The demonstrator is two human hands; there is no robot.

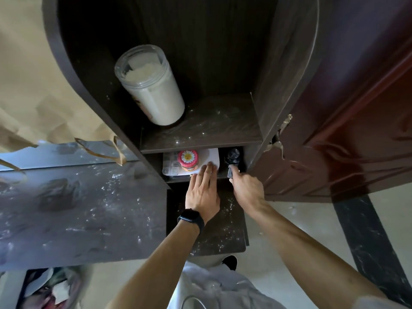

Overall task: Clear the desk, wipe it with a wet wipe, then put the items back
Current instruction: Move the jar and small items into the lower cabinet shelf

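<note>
At the low shelf (177,180) right of the speckled counter (89,208), the left hand (202,194) presses flat on a white sheet (211,156), the right hand (246,188) grips a dark item (230,172); wiping looks not yet done.

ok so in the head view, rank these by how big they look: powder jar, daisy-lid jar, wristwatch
1. powder jar, clearly largest
2. daisy-lid jar and wristwatch look about alike; the watch sits nearer the camera, so no ranking between them
</note>
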